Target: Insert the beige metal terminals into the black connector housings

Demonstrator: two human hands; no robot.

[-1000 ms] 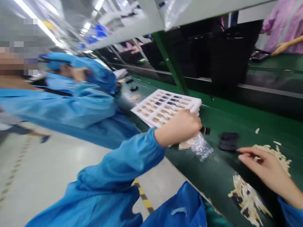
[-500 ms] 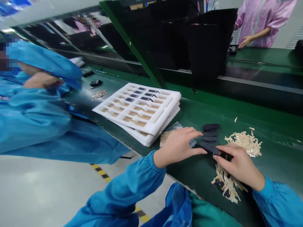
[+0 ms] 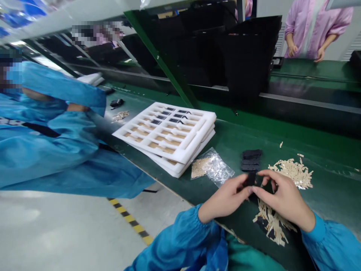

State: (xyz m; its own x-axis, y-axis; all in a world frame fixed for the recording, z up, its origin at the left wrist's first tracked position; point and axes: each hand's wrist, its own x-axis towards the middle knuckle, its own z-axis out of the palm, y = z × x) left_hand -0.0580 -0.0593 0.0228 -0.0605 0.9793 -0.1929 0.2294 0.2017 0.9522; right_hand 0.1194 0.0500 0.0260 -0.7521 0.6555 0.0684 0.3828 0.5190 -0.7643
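Between my two hands is a small black part (image 3: 251, 179), partly covered by the fingertips. My left hand (image 3: 229, 196) pinches its left side, and my right hand (image 3: 284, 195) grips it from the right with thumb and index finger. Just behind them lies a stack of black parts (image 3: 251, 160). A heap of cream-coloured strips (image 3: 295, 172) sits behind my right hand. Below that hand is a second pile of strips (image 3: 273, 226) with some dark pieces among them. A clear plastic bag (image 3: 218, 167) with tan pieces lies left of the black stack.
Stacked white foam trays (image 3: 183, 150) with black parts in some slots stand left of the bag. A person in blue sleeves (image 3: 56, 131) works at the far left. Across the green bench (image 3: 231, 135), beyond a dark panel, another person in pink (image 3: 307, 30) stands.
My left hand has moved right and down from beside the stack and closed on the black part, uncovering the bag. The part now looks more upright. The person in pink has lowered their hands.
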